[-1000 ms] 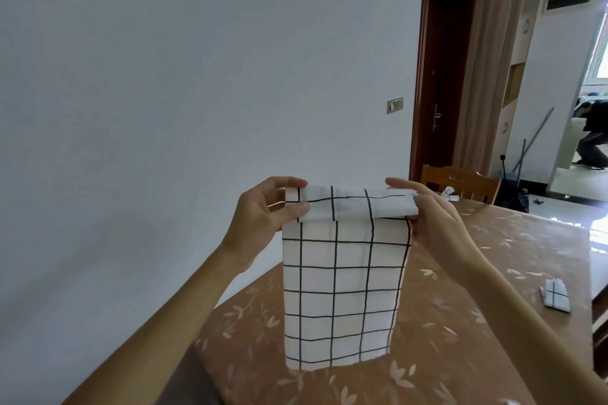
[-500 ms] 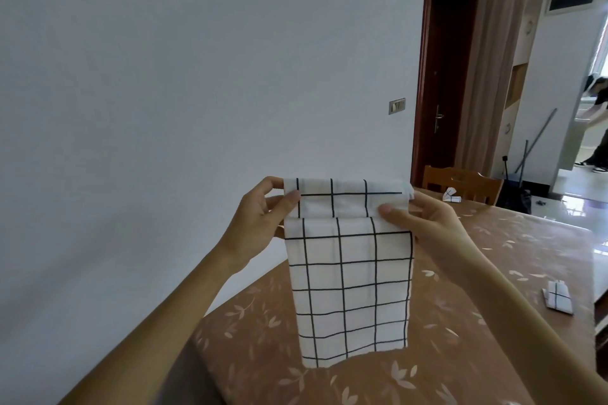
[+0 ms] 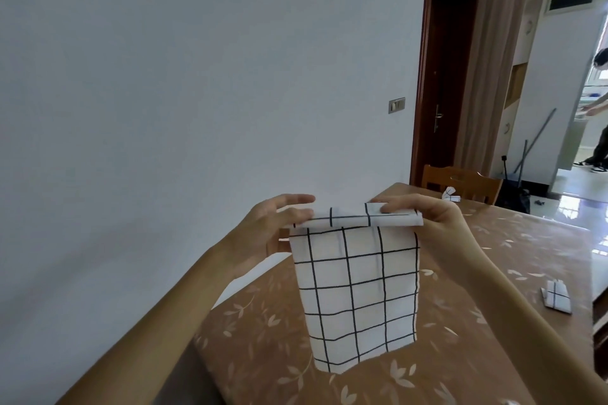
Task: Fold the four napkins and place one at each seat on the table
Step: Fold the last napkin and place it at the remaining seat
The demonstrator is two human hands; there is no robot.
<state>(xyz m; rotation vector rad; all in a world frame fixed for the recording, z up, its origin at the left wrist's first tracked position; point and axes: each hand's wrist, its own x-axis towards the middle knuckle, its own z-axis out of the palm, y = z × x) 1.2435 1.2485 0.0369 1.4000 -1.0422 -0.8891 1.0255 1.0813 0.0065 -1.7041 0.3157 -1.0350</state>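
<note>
Cloth like this checked napkin (image 3: 355, 289) is probably light, limp and quick to crease, so it is best taken at both ends of its folded top band. It hangs in the air above the tabletop (image 3: 513, 273). The left hand (image 3: 273, 230) pinches the band's left end; the right hand (image 3: 427, 214) curls over its right end.

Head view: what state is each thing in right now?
Checked napkin, top edge folded over, rest hanging down.
Left hand, pinching the fold's left end.
Right hand, gripping the fold's right end.
Right-side napkin, folded, lying on the table.
Far napkin, folded, by the chair.
Door, closed.
</note>
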